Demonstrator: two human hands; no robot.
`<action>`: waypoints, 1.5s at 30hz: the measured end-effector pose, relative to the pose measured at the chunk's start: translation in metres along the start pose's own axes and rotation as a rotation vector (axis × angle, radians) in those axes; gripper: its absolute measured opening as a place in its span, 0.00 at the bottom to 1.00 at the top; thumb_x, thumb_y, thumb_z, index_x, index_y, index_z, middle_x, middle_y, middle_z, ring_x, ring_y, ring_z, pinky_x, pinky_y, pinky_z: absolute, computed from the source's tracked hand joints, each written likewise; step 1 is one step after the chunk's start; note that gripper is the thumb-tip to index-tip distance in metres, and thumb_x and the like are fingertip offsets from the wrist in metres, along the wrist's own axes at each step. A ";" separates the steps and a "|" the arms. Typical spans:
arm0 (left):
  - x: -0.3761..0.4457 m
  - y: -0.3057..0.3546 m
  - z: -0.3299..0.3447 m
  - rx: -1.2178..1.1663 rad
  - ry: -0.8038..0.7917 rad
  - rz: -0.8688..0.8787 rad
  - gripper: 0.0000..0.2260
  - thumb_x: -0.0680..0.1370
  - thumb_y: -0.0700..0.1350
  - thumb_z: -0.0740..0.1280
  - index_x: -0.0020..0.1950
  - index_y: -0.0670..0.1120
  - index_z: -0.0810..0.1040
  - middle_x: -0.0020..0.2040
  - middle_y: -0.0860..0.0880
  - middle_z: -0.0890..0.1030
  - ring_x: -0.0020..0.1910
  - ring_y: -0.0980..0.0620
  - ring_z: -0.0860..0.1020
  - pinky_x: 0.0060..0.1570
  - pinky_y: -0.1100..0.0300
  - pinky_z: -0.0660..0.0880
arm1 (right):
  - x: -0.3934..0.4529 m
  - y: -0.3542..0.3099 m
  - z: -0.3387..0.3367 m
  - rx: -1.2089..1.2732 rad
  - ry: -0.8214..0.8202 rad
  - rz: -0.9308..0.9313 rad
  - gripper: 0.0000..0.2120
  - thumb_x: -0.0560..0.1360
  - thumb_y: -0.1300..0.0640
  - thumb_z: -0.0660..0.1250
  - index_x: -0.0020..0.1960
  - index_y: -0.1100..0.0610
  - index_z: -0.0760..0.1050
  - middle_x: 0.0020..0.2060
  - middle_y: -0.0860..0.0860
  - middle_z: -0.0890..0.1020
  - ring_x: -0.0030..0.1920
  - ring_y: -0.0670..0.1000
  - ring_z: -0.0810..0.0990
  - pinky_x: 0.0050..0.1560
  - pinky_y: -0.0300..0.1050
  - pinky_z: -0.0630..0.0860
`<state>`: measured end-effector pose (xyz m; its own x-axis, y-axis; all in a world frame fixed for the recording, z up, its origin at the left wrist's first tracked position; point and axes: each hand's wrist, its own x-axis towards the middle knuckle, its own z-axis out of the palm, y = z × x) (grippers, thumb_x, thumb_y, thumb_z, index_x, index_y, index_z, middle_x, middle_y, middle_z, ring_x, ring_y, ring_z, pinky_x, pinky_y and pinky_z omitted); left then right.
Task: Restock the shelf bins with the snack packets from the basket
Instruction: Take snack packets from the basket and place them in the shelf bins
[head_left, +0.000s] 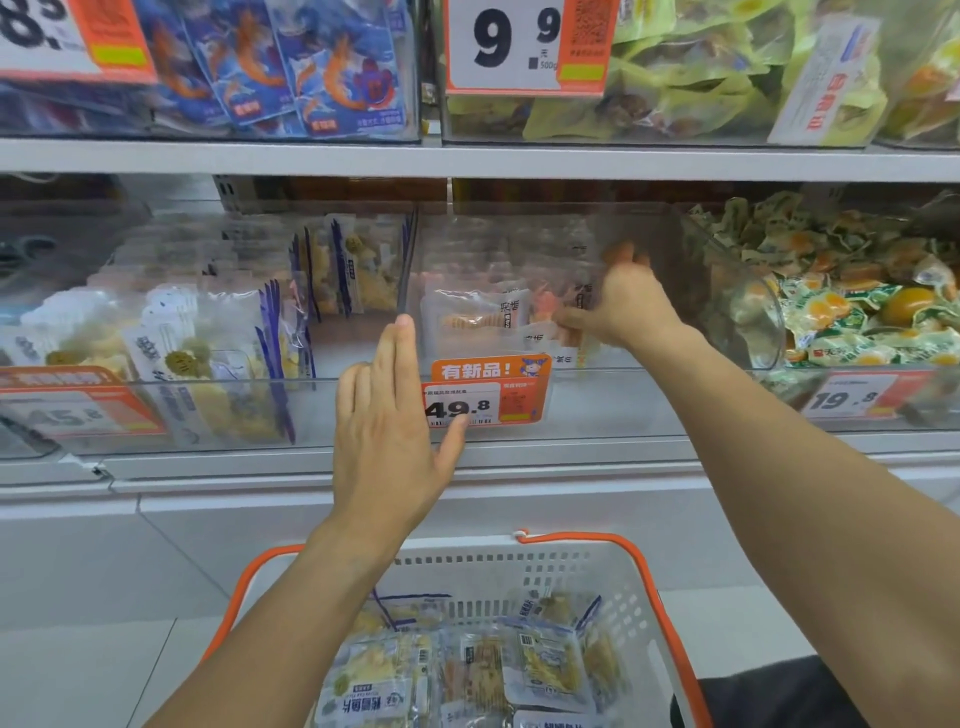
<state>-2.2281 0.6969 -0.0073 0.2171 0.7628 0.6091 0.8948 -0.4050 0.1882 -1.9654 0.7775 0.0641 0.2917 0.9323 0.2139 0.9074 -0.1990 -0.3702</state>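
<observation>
A white basket with orange rim (654, 582) sits low in front of me, holding several clear snack packets (545, 670) with yellow contents. My right hand (623, 306) reaches inside the clear middle shelf bin (613, 400), its fingers closed on orange-and-white snack packets (550, 312) there. My left hand (389, 431) is flat and open against the bin's front, fingertips at its upper left edge, holding nothing. The bin carries an orange 49.8 price tag (488, 392).
The left bin (156, 332) holds blue-striped packets with yellow snacks. The right bin (857, 312) is full of green and orange packets. Above, a shelf (467, 158) carries blue shrimp packets and green packets. The floor is pale tile.
</observation>
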 end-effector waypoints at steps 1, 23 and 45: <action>0.001 0.000 -0.001 -0.006 -0.001 0.012 0.44 0.76 0.56 0.70 0.81 0.39 0.50 0.79 0.41 0.60 0.67 0.41 0.69 0.71 0.49 0.58 | -0.004 -0.001 -0.005 -0.003 0.013 0.013 0.43 0.70 0.42 0.77 0.71 0.65 0.61 0.67 0.64 0.69 0.64 0.64 0.75 0.60 0.52 0.75; -0.306 -0.082 0.097 -0.269 -1.169 -0.921 0.17 0.76 0.42 0.67 0.62 0.45 0.67 0.66 0.38 0.72 0.64 0.37 0.74 0.61 0.50 0.75 | -0.324 -0.003 0.274 0.078 -1.045 0.038 0.27 0.77 0.56 0.67 0.74 0.58 0.64 0.54 0.56 0.80 0.52 0.56 0.80 0.54 0.52 0.79; -0.245 -0.120 0.070 -1.275 -0.822 -1.662 0.21 0.80 0.59 0.64 0.58 0.41 0.80 0.57 0.39 0.81 0.60 0.43 0.78 0.62 0.45 0.75 | -0.292 -0.017 0.275 0.816 -0.803 0.182 0.13 0.65 0.67 0.80 0.34 0.51 0.84 0.62 0.47 0.73 0.62 0.44 0.72 0.52 0.26 0.72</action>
<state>-2.3612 0.5937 -0.2329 0.1415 0.5023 -0.8530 -0.1709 0.8612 0.4787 -2.1492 0.5920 -0.2400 -0.1437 0.8915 -0.4297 0.3215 -0.3685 -0.8722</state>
